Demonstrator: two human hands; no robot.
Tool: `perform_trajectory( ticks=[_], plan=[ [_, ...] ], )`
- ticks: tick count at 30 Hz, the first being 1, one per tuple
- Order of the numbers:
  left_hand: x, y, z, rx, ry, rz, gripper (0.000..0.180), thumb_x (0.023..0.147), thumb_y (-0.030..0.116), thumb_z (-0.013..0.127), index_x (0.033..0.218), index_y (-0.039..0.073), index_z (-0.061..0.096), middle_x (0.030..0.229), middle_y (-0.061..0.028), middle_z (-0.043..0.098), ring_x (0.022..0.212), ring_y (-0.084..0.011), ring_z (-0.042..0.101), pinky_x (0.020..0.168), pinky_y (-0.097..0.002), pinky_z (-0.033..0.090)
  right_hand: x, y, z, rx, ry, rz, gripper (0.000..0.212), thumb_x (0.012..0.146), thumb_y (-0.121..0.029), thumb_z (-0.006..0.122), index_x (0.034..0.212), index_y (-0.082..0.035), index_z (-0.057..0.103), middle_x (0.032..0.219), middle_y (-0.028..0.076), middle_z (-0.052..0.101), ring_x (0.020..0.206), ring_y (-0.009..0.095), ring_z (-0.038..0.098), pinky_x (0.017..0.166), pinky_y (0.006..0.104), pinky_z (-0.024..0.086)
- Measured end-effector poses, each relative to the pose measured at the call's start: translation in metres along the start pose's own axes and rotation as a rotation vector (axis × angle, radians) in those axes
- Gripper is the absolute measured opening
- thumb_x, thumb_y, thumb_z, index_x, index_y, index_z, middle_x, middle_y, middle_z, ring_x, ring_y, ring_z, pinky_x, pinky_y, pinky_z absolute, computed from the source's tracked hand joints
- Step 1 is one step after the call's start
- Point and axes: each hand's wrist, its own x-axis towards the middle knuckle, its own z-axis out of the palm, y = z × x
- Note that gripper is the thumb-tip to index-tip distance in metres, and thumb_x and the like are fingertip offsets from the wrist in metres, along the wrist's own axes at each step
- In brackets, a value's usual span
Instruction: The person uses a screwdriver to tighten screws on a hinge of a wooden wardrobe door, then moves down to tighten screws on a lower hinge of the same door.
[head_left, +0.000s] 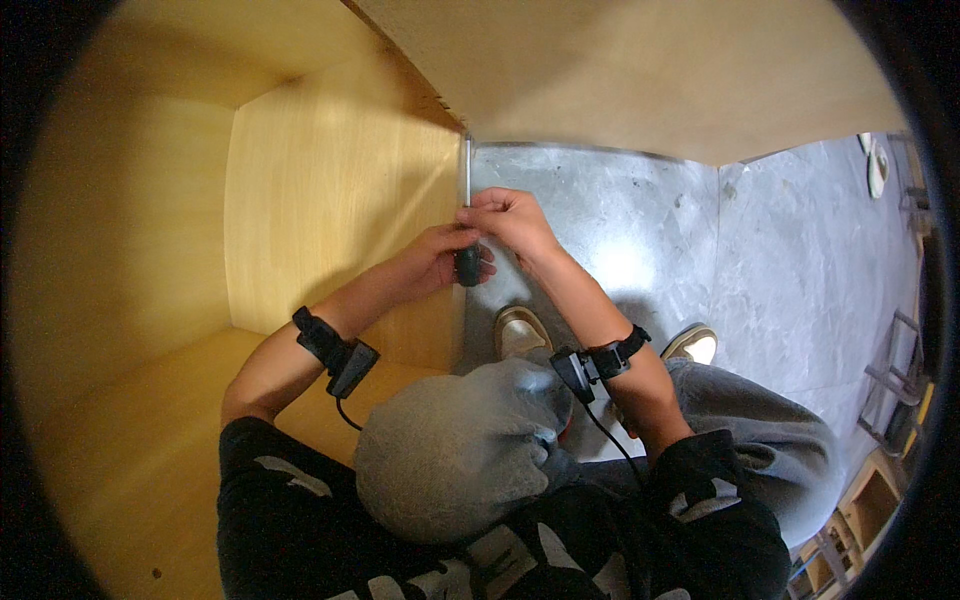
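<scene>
A screwdriver [467,262] with a dark handle and a thin metal shaft is held in front of me, its shaft pointing away. My left hand [440,258] is closed around the handle. Just beyond it, my right hand [515,222] pinches the tool where handle and shaft meet. The far end of the shaft reaches the edge where the wooden cabinet's side panel [340,200] meets a large upright board [640,70]. Whatever the tip touches there is too small to make out.
The cabinet's inside walls rise on my left. Grey tiled floor [780,260] lies to the right, with my shoes [520,328] below my hands. Metal-framed items [893,385] stand at the far right, and a pale shoe [877,168] shows beyond the board. Cables run from both wrist straps.
</scene>
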Motion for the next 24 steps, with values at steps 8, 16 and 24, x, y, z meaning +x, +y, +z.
perform_trajectory(
  ticks=[8, 16, 24],
  plan=[
    [-0.002, 0.006, 0.001, -0.047, -0.179, -0.022, 0.038, 0.088, 0.023, 0.054, 0.12, 0.003, 0.045, 0.112, -0.0139, 0.056, 0.105, -0.0294, 0.055, 0.094, -0.048, 0.041, -0.003, 0.004, -0.013, 0.196, -0.012, 0.016, 0.015, 0.077, -0.006, 0.063, 0.09, 0.002, 0.062, 0.075, 0.005, 0.061, 0.058, 0.011, 0.052, 0.054, 0.0235, 0.042],
    [0.007, -0.007, -0.018, 0.038, -0.072, 0.017, 0.038, 0.087, 0.024, 0.057, 0.118, 0.006, 0.046, 0.11, -0.0098, 0.057, 0.103, -0.0291, 0.056, 0.086, -0.0476, 0.047, -0.005, 0.014, 0.001, -0.052, -0.02, -0.057, 0.028, 0.079, -0.007, 0.062, 0.104, 0.003, 0.057, 0.077, 0.004, 0.061, 0.061, 0.008, 0.054, 0.052, 0.0217, 0.042],
    [0.004, -0.003, -0.013, 0.127, -0.1, 0.016, 0.038, 0.087, 0.021, 0.056, 0.119, 0.006, 0.043, 0.109, -0.0091, 0.056, 0.103, -0.0272, 0.055, 0.088, -0.0479, 0.046, -0.005, 0.007, 0.001, 0.189, -0.062, 0.067, 0.031, 0.08, -0.005, 0.062, 0.109, 0.002, 0.057, 0.084, 0.007, 0.062, 0.074, 0.01, 0.057, 0.061, 0.0239, 0.046]
  ],
)
